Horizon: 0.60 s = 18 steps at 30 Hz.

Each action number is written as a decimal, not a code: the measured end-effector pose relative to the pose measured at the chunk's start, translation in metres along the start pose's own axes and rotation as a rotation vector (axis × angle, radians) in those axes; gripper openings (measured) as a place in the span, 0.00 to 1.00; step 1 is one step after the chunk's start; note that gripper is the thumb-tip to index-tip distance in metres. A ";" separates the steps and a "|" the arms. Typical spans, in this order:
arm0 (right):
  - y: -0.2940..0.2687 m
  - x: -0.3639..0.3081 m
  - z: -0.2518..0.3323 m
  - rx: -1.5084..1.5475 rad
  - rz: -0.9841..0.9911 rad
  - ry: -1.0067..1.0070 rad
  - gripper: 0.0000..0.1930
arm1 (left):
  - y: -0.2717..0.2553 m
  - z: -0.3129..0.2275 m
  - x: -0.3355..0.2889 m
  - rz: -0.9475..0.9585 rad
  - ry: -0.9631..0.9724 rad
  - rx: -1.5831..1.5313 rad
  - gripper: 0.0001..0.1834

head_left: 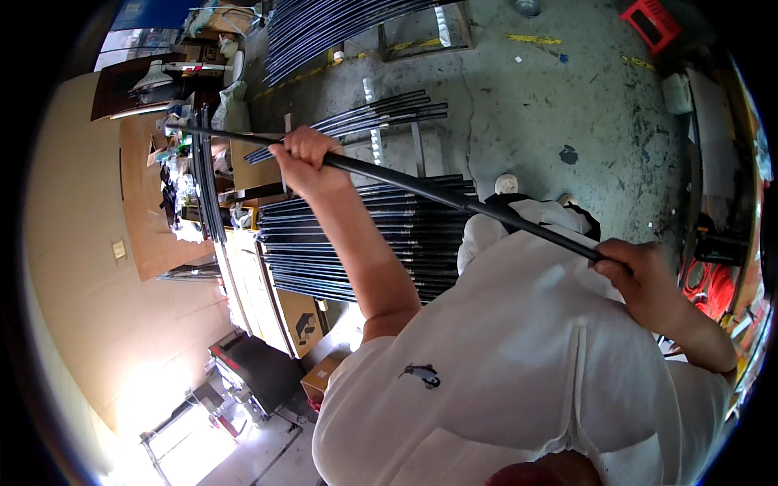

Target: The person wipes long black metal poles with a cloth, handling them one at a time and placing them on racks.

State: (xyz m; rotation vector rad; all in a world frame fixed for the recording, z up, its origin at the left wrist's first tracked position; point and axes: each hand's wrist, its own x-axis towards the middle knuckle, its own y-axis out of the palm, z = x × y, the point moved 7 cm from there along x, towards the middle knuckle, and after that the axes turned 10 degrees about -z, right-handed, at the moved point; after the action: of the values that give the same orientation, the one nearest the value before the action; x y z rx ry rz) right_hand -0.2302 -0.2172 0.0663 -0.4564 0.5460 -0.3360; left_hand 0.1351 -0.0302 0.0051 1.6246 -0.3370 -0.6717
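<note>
A long black pole [405, 180] runs slantwise across the front of my body, thinner toward its far left end. My left hand [312, 160] is closed around it left of its middle. The near right end sits in my right hand [636, 271], whose fingers are wrapped round it beside my white shirt. Between the hands, a slightly thicker collar shows on the pole. Under and beyond my left forearm lies a row of similar black poles [348, 243], side by side. A smaller group of poles [381, 117] rests just past my left hand.
Another large batch of dark poles [324, 36] lies on a metal stand at the far left. A cluttered bench [243, 283] with upright dark bars runs along the left wall. On the green floor [519, 97], a red crate [651, 24] stands far right; red cable [713, 292] hangs nearer.
</note>
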 end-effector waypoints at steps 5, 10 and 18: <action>-0.045 -0.003 0.017 -0.225 -0.252 -0.269 0.04 | 0.036 -0.056 0.006 0.044 0.117 -0.013 0.31; -0.071 -0.012 -0.012 -0.328 -0.230 -0.199 0.13 | 0.051 -0.079 0.005 0.055 0.164 0.018 0.31; -0.038 -0.001 0.036 -0.298 -0.341 -0.423 0.27 | 0.044 -0.021 0.025 -0.012 0.173 0.060 0.28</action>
State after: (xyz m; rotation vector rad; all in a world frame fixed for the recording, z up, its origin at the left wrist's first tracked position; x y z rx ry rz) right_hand -0.2176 -0.2372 0.1123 -0.8893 0.0999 -0.4707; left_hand 0.1740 -0.0354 0.0429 1.7296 -0.2238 -0.5298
